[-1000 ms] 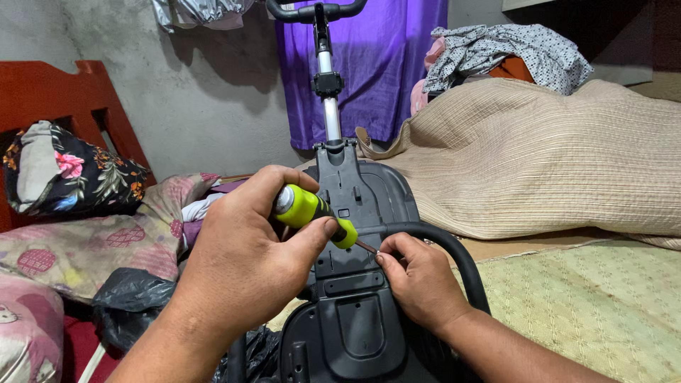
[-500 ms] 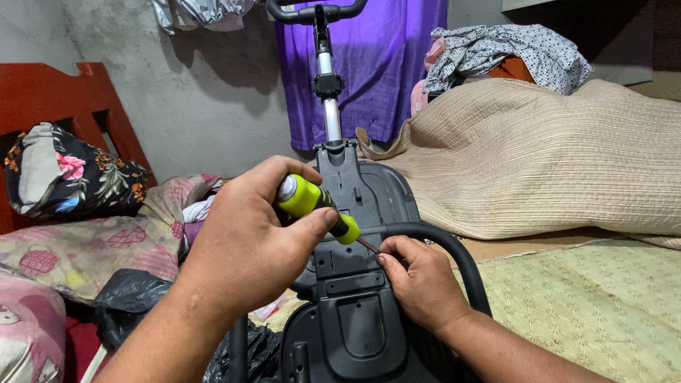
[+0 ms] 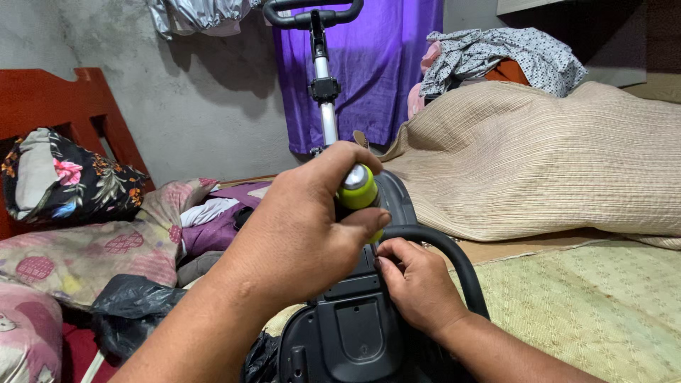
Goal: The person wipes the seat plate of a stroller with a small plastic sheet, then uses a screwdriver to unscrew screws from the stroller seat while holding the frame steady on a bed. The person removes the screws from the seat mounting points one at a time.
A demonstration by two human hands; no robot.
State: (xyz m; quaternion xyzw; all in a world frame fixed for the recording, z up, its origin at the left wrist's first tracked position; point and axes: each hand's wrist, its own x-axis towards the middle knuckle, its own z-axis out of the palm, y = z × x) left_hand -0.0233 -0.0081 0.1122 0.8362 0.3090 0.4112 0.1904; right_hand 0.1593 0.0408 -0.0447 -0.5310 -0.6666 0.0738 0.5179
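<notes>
My left hand [image 3: 298, 227] is wrapped around a screwdriver with a yellow-green handle [image 3: 357, 190], its grey cap end pointing up toward me. The shaft is hidden behind my fingers. My right hand [image 3: 418, 284] rests on a dark grey plastic seat part [image 3: 351, 333], fingertips pinched right below the screwdriver's tip; whatever they pinch is too small to see. A black curved bar [image 3: 454, 259] arcs around the right hand. A metal post with a black handlebar [image 3: 312, 13] rises from the plastic part at the back.
A red wooden headboard [image 3: 42, 92], floral pillows [image 3: 64, 177] and a black plastic bag [image 3: 131, 312] lie at the left. A beige woven cover [image 3: 553, 163] drapes a heap at the right, over a green mat [image 3: 589, 305]. A purple cloth [image 3: 376, 64] hangs behind.
My left hand has tilted the screwdriver more upright and moved it right, closer above my right hand's fingertips. The right hand has stayed on the plastic part.
</notes>
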